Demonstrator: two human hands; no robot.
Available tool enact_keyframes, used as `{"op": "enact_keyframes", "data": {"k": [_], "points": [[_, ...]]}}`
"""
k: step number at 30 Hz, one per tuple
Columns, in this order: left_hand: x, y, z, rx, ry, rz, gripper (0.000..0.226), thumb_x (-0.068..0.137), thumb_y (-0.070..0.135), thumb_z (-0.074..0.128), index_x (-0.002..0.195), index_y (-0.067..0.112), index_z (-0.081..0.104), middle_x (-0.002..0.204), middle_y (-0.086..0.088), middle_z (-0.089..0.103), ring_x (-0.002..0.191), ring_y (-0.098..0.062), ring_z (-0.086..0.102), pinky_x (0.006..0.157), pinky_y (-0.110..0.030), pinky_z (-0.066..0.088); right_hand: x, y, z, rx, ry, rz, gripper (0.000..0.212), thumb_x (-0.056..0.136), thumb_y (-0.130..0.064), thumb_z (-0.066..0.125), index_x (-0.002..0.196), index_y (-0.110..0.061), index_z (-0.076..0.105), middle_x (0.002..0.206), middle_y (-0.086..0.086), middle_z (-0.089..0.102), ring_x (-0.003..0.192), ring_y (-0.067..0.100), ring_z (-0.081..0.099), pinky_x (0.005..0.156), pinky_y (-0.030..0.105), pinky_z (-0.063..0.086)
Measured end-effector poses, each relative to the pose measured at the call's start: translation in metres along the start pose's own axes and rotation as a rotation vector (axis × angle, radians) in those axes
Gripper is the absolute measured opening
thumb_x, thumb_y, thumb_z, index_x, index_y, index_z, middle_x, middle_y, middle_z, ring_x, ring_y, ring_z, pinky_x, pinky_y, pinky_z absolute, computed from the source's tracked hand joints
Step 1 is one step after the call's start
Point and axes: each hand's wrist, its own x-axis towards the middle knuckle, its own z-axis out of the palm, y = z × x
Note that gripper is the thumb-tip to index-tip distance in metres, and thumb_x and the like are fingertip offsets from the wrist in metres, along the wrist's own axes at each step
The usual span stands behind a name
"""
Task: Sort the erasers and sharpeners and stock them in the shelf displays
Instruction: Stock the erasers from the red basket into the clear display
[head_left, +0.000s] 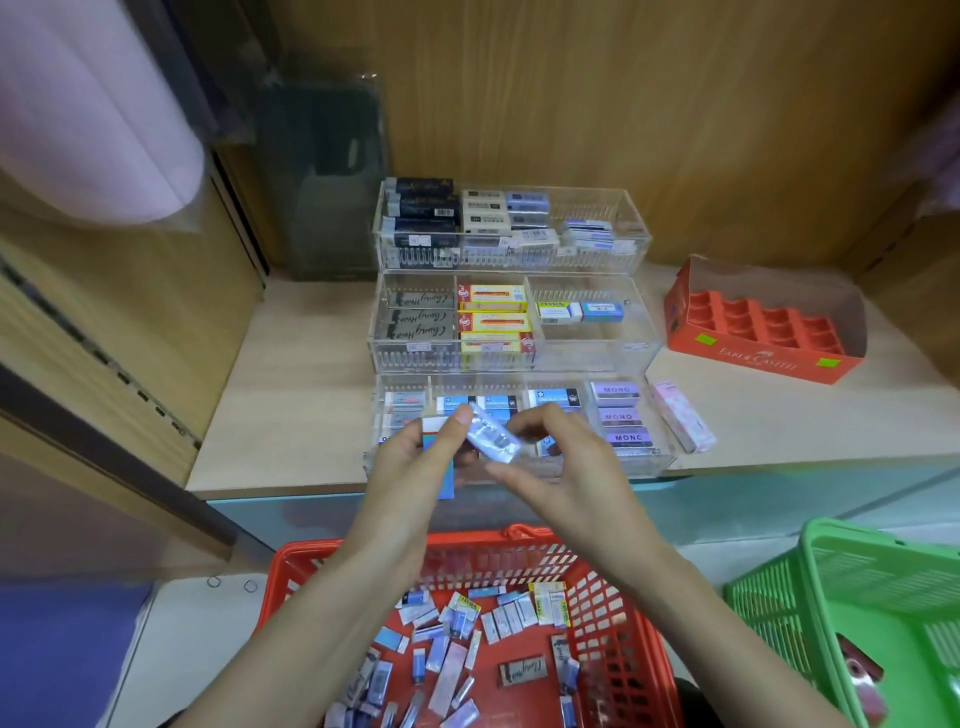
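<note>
A clear three-tier acrylic display on the wooden shelf holds rows of boxed erasers. In front of its lowest tier, both hands hold a wrapped bluish eraser. My left hand grips a stack of white-and-blue erasers in its palm while its thumb and fingertip pinch the wrapped eraser's left end. My right hand pinches the eraser's right end. Below, a red basket holds several loose erasers in blue, white and yellow wrappers.
A red Faber-Castell display carton with empty pockets stands at the shelf's right. A pink box lies beside the lowest tier. A green basket sits at the lower right. A dark clear case stands behind the display at left.
</note>
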Motion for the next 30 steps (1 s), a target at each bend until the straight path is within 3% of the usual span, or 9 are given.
{"op": "enact_keyframes", "data": {"k": [2, 6, 10, 13, 16, 19, 22, 25, 30], "points": [[0.002, 0.006, -0.002, 0.067, 0.005, 0.074, 0.033, 0.081, 0.042, 0.064, 0.086, 0.009, 0.069, 0.085, -0.008, 0.074, 0.086, -0.024, 0.068, 0.085, -0.039, 0.049, 0.0, -0.006, -0.004, 0.281, -0.101, 0.058, 0.02, 0.083, -0.038, 0.065, 0.092, -0.021, 0.062, 0.085, -0.009, 0.067, 0.084, 0.005, 0.06, 0.078, 0.013, 0.043], [0.004, 0.02, -0.011, 0.205, -0.141, 0.208, 0.06, 0.066, 0.052, 0.069, 0.089, -0.004, 0.065, 0.088, -0.023, 0.069, 0.079, -0.026, 0.061, 0.082, -0.047, 0.049, 0.004, -0.01, -0.009, 0.575, -0.08, 0.13, 0.025, 0.086, -0.008, 0.063, 0.11, -0.009, 0.055, 0.071, -0.002, 0.067, 0.07, 0.013, 0.064, 0.069, 0.019, 0.048], [0.001, 0.022, -0.01, 0.22, -0.204, 0.227, 0.044, 0.069, 0.044, 0.068, 0.085, 0.002, 0.066, 0.079, -0.013, 0.065, 0.074, -0.02, 0.057, 0.072, -0.032, 0.046, 0.006, -0.011, -0.005, 0.615, -0.151, 0.168, 0.027, 0.086, -0.003, 0.062, 0.111, -0.01, 0.056, 0.066, -0.004, 0.064, 0.064, 0.009, 0.062, 0.064, 0.015, 0.045], [0.0, 0.019, -0.007, 0.204, -0.151, 0.223, 0.056, 0.071, 0.049, 0.063, 0.091, -0.004, 0.064, 0.075, -0.006, 0.064, 0.067, -0.01, 0.055, 0.065, -0.022, 0.044, 0.007, -0.01, -0.003, 0.665, -0.049, 0.225, 0.021, 0.085, 0.0, 0.062, 0.103, -0.011, 0.062, 0.066, 0.0, 0.063, 0.059, 0.007, 0.057, 0.061, 0.014, 0.044], [0.001, 0.018, -0.008, 0.182, -0.137, 0.146, 0.051, 0.068, 0.053, 0.071, 0.091, 0.007, 0.069, 0.075, 0.001, 0.065, 0.064, -0.007, 0.052, 0.069, -0.026, 0.042, 0.009, -0.005, -0.005, 0.731, 0.132, 0.291, 0.017, 0.083, -0.003, 0.065, 0.095, -0.014, 0.061, 0.071, 0.011, 0.067, 0.063, 0.008, 0.061, 0.062, 0.015, 0.046], [-0.001, 0.018, -0.009, 0.168, -0.18, 0.116, 0.029, 0.07, 0.037, 0.073, 0.088, 0.015, 0.07, 0.07, 0.003, 0.061, 0.064, -0.01, 0.051, 0.069, -0.028, 0.041, 0.009, -0.003, -0.006, 0.735, 0.181, 0.285, 0.018, 0.083, -0.005, 0.067, 0.093, -0.014, 0.055, 0.076, 0.012, 0.067, 0.065, 0.007, 0.063, 0.064, 0.013, 0.046], [0.002, 0.021, -0.011, 0.169, -0.157, 0.131, 0.012, 0.079, 0.023, 0.072, 0.088, 0.016, 0.07, 0.067, 0.001, 0.057, 0.062, -0.009, 0.051, 0.07, -0.029, 0.041, 0.01, 0.0, -0.005, 0.511, 0.182, 0.143, 0.029, 0.081, -0.01, 0.071, 0.1, -0.021, 0.053, 0.091, -0.001, 0.064, 0.072, 0.001, 0.059, 0.071, 0.014, 0.044], [0.005, 0.027, -0.013, 0.177, -0.154, 0.136, 0.003, 0.081, 0.022, 0.071, 0.083, 0.02, 0.071, 0.064, 0.001, 0.055, 0.062, -0.012, 0.05, 0.068, -0.03, 0.039, 0.013, 0.012, -0.012, -0.057, 0.127, -0.218, 0.036, 0.086, -0.035, 0.062, 0.12, -0.029, 0.053, 0.115, -0.014, 0.053, 0.102, 0.002, 0.051, 0.088, 0.013, 0.037], [0.003, 0.027, -0.014, 0.163, -0.128, 0.104, 0.01, 0.086, 0.021, 0.065, 0.09, 0.015, 0.072, 0.068, 0.003, 0.06, 0.063, -0.01, 0.051, 0.066, -0.026, 0.041, 0.021, 0.023, -0.008, -0.242, 0.128, -0.36, 0.026, 0.088, -0.039, 0.053, 0.11, -0.027, 0.059, 0.102, -0.008, 0.057, 0.1, 0.009, 0.046, 0.087, 0.017, 0.035]]}}
